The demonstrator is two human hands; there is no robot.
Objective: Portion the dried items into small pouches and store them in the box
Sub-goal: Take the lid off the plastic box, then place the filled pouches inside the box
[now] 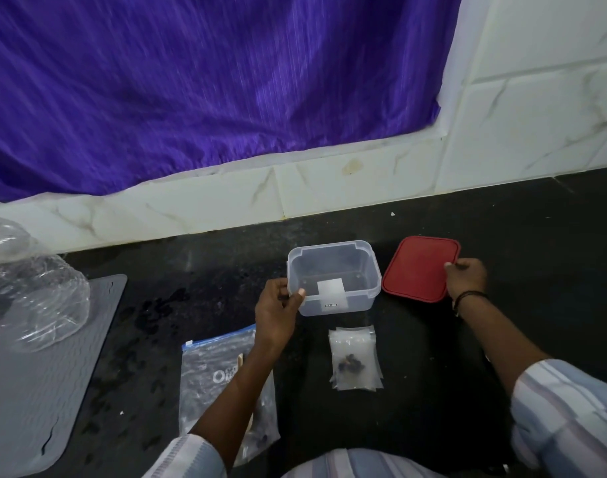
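Black speckled stone bench (433, 391); clear rectangular plastic box (333, 276) open, steadied by left hand (278, 307), grip on near-left corner; red plastic lid (420, 269) laid aside, right hand (465, 278) pinching its edge; small clear pouches (355, 358) with dried items waiting just before box

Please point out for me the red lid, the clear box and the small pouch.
red lid (417, 272), head view, middle of its top.
clear box (333, 244), head view, far rim.
small pouch (355, 346), head view, clear upper part.
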